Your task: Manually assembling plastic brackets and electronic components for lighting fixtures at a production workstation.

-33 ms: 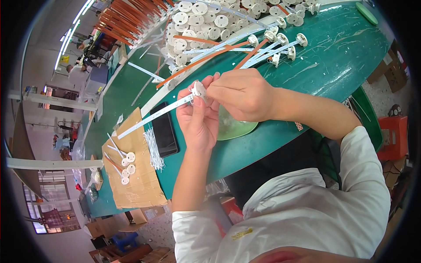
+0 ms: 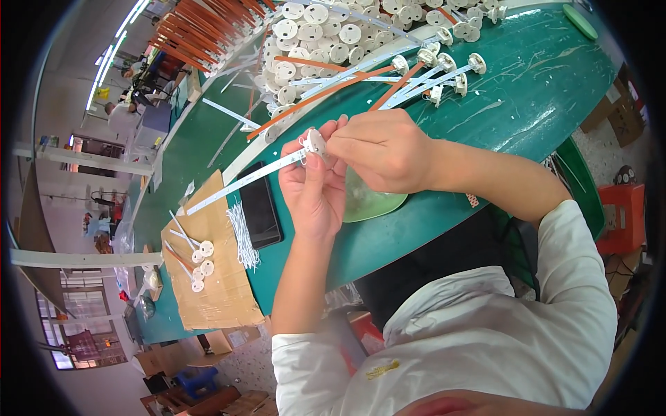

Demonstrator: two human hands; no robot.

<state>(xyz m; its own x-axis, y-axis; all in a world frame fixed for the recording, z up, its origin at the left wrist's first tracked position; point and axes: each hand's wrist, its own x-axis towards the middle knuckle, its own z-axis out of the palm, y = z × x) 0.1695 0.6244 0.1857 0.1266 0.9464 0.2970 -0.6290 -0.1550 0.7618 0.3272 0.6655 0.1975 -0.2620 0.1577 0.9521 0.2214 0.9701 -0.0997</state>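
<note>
Nothing has shifted since the earlier frame: at the frame's centre the left hand (image 2: 316, 187) stays clamped on a small round white plastic socket (image 2: 316, 141) with a long white wire strip (image 2: 239, 182) trailing left, while the right hand (image 2: 381, 149) pinches the socket from the right. Beneath lies a pale green dish (image 2: 371, 204); left, a black phone (image 2: 259, 206) and brown cardboard sheet (image 2: 215, 291) carrying finished pieces. Loose sockets heap (image 2: 312, 35) at the green table's (image 2: 527, 90) upper edge.

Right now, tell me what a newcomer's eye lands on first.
Both hands meet mid-frame: the left hand and right hand pinch a round white fitting on a long white strip. Behind them, a heap of white round fittings covers the green table.
</note>
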